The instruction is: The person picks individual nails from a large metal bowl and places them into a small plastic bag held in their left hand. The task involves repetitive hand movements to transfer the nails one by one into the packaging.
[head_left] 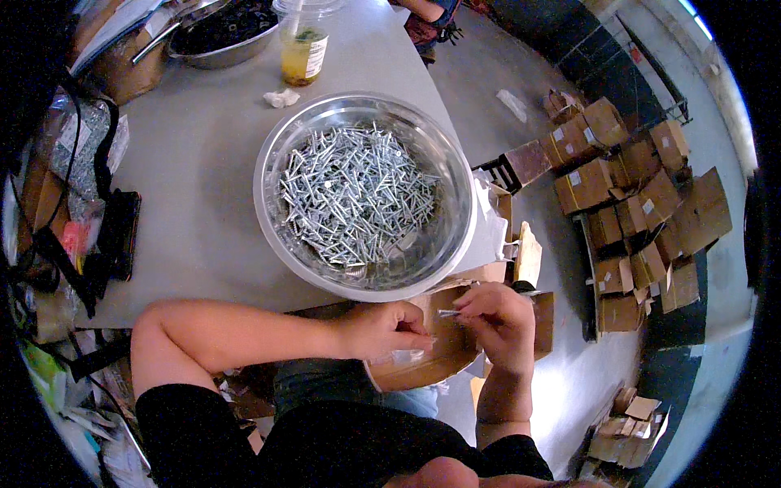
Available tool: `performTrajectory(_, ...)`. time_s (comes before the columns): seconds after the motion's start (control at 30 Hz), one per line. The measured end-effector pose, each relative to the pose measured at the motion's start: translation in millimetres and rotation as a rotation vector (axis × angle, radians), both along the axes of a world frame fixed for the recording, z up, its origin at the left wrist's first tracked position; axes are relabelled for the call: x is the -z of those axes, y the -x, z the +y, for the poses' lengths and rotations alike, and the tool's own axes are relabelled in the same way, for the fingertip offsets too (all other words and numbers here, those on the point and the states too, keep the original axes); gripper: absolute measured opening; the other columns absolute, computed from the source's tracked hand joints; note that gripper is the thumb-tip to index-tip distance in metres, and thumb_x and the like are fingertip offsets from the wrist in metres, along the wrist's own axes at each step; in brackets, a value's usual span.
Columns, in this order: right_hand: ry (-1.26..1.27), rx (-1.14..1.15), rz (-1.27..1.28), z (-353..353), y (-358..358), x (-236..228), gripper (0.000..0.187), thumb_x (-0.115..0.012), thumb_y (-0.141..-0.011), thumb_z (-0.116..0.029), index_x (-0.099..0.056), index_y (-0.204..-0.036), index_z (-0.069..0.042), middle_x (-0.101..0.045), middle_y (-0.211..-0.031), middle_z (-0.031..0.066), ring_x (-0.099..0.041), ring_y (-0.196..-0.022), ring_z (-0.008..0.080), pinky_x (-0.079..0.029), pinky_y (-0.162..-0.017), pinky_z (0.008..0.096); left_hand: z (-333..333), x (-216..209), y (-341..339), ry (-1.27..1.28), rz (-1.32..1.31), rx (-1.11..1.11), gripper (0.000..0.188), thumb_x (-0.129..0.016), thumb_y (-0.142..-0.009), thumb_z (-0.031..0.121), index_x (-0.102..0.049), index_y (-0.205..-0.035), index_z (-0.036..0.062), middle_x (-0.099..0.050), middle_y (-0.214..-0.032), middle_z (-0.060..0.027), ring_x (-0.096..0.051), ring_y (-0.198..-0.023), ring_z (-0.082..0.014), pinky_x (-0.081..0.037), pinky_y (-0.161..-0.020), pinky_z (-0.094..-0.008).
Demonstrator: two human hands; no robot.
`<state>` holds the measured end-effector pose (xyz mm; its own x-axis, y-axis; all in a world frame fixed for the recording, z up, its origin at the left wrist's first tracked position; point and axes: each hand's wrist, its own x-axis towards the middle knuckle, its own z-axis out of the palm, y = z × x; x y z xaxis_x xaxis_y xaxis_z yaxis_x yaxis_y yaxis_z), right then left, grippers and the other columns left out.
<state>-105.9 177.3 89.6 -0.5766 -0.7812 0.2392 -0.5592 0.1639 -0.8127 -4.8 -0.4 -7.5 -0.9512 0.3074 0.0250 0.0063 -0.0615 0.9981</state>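
A large round metal bowl (281,248) on the grey table holds a heap of silver screws (358,195). In front of its near rim, my left hand (386,329) is closed in a pinch. A small clear plastic bag (407,355) hangs at its fingertips. To the right, my right hand (498,321) pinches a few silver screws (447,312) between thumb and fingers, pointing toward the left hand. Below both hands sits an open cardboard box (443,362); part of its inside is hidden by my hands.
A plastic cup (305,53) with yellowish drink, a crumpled tissue (281,98) and a metal basin (224,57) of dark pieces stand farther back. Bags and a black case (124,236) crowd the left edge. Stacked cardboard boxes (626,203) fill the floor at right.
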Motion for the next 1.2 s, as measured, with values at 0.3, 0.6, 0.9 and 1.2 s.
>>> performTrajectory(0.3,0.018,0.027,-0.059,16,-15,16,0.017,-0.070,-0.066,0.010,-0.065,-0.078,-0.001,-0.068,-0.085,0.0124,-0.067,-0.079,0.0219,-0.052,-0.068,0.0284,1,1,3,0.035,0.206,-0.075,0.023,-0.077,-0.077,0.020,-0.062,-0.075,0.0024,-0.061,-0.087,-0.0070,-0.055,-0.078,-0.0127,-0.044,-0.071,-0.0275)
performTrajectory(0.6,-0.082,-0.004,-0.059,10,-22,5,0.018,-0.068,-0.065,0.010,-0.066,-0.078,-0.002,-0.069,-0.083,0.0113,-0.068,-0.079,0.0227,-0.053,-0.068,0.0301,-3,-10,2,0.034,0.010,0.065,0.033,-0.077,-0.079,0.029,-0.058,-0.076,0.0024,-0.058,-0.075,-0.0043,-0.054,-0.070,-0.0135,-0.045,-0.065,-0.0290)
performTrajectory(0.9,-0.135,-0.191,0.026,6,-22,7,0.016,-0.070,-0.075,-0.002,-0.068,-0.090,-0.004,-0.068,-0.091,0.0116,-0.067,-0.084,0.0287,-0.055,-0.073,0.0353,-1,-13,-2,0.213,0.078,0.055,0.037,-0.080,-0.073,0.030,-0.058,-0.079,0.0003,-0.059,-0.075,-0.0093,-0.056,-0.070,-0.0182,-0.046,-0.065,-0.0318)
performTrajectory(1.2,-0.122,-0.222,0.173,-7,-31,3,0.024,-0.074,-0.073,-0.011,-0.068,-0.095,-0.007,-0.065,-0.105,0.0122,-0.065,-0.092,0.0296,-0.055,-0.076,0.0377,4,0,-1,0.025,0.266,-0.015,0.038,-0.082,-0.070,0.028,-0.062,-0.088,0.0012,-0.062,-0.080,-0.0095,-0.058,-0.075,-0.0176,-0.047,-0.070,-0.0348)
